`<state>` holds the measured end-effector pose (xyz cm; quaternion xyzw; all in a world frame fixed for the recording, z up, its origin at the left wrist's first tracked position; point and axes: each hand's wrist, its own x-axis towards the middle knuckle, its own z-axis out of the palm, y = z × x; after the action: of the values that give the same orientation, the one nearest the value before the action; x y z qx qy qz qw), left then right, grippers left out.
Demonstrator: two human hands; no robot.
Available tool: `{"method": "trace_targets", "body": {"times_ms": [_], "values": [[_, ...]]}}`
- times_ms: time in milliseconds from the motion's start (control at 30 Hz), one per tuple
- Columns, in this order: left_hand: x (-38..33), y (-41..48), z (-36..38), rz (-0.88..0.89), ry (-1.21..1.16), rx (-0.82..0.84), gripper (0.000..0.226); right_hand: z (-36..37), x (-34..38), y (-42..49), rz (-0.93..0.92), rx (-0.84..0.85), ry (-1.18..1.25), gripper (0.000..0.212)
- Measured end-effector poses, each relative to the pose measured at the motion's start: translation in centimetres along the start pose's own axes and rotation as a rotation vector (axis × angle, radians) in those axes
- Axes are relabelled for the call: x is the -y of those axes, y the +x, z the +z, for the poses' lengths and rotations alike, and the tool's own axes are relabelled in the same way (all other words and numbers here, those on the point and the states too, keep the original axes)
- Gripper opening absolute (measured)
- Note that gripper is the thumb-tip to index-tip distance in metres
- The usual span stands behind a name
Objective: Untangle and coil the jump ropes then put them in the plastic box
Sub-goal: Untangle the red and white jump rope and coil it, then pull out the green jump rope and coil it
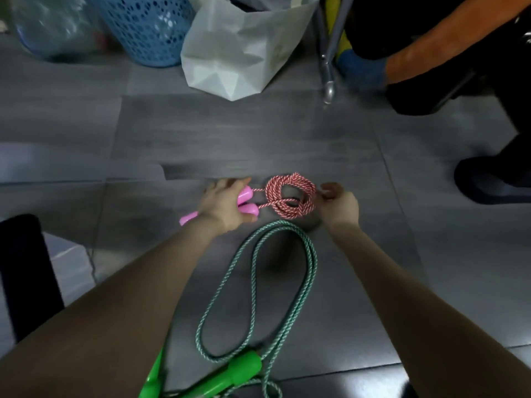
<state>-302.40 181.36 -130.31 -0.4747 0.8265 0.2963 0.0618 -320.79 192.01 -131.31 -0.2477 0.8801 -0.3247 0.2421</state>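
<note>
pink handles (245, 200) are gripped together by left hand (223, 205) | red-white rope coil (290, 196) is laid on grey floor (258, 133), right edge pinched by right hand (342, 206) | green rope (254, 282) is looped loosely between the forearms, just beside the coil | white bag (238, 53) and blue basket (149, 27) are set beyond

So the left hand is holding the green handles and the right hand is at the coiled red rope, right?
Not quite: in the head view the left hand holds the pink handles, not green ones. The green handles lie on the floor. The right hand is at the coiled red rope.
</note>
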Motion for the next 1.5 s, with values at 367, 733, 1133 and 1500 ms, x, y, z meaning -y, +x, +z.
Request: {"method": "trace_targets", "body": {"times_ms": [367, 733, 1133, 1500], "values": [[0.0, -15.8, 0.9, -0.155, 0.047, 0.006, 0.021, -3.1, -0.8, -19.0, -0.191, 0.321, -0.256, 0.02], [2.1, -25.6, 6.3, -0.112, 0.092, 0.138, 0.049, 0.4, -4.4, -23.8, -0.621, 0.452, -0.767, 0.036], [-6.3, -31.8, -6.3, 0.1, -0.316, 0.048, 0.049, -14.6, 6.6, -28.3, -0.184, 0.509, 0.292, 0.033], [-7.5, -45.2, -20.2, -0.02, -0.594, -0.214, 0.017, -28.9, 10.9, -39.6, -0.458, 0.23, 0.248, 0.029]]}}
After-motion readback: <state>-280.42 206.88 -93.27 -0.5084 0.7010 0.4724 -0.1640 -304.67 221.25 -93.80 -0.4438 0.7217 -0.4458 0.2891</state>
